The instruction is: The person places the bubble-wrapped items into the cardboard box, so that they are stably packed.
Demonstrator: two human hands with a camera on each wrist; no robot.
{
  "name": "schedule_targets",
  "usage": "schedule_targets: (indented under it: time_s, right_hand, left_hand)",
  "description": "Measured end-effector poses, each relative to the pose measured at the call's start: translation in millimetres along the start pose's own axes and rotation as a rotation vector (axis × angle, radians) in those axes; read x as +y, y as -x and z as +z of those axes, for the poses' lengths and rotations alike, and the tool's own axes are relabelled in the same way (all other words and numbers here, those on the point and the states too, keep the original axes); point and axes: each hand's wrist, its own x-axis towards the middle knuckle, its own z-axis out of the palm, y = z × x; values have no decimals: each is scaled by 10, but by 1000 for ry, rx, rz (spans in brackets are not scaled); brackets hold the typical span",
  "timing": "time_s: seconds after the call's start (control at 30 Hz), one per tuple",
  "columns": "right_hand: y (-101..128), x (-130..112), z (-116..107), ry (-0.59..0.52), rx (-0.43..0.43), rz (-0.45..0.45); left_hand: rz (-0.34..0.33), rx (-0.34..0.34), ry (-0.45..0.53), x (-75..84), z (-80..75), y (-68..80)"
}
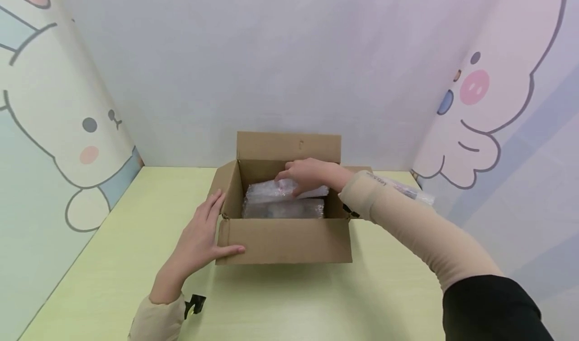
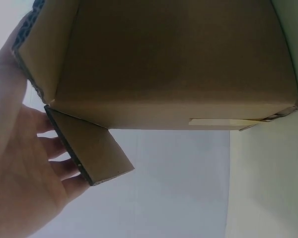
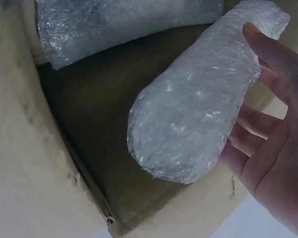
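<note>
A cardboard box [image 1: 283, 241] stands on the table with its flaps folded outward. My left hand [image 1: 199, 235] rests at its front left corner, thumb along the front flap and straight fingers on the left flap [image 2: 89, 146]. Over the box opening, my right hand [image 3: 275, 134] holds a long bubble-wrapped package [image 3: 188, 109], thumb on one side and fingers on the other. The wrap hides what is inside. A second bubble-wrapped package [image 1: 285, 209] lies in the box, nearer the front wall.
Right of the box, partly behind my right forearm, lies another clear-wrapped item [image 1: 409, 190]. The pale yellow table [image 1: 289, 306] ends against a white back wall [image 1: 271, 70], and printed curtains flank both sides.
</note>
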Motion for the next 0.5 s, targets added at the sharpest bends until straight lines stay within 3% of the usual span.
schedule_targets:
  time_s: [0.5]
  right_hand:
    - [-226, -52, 35, 63, -46, -20]
  left_hand:
    - [9, 3, -8, -5, -32, 11]
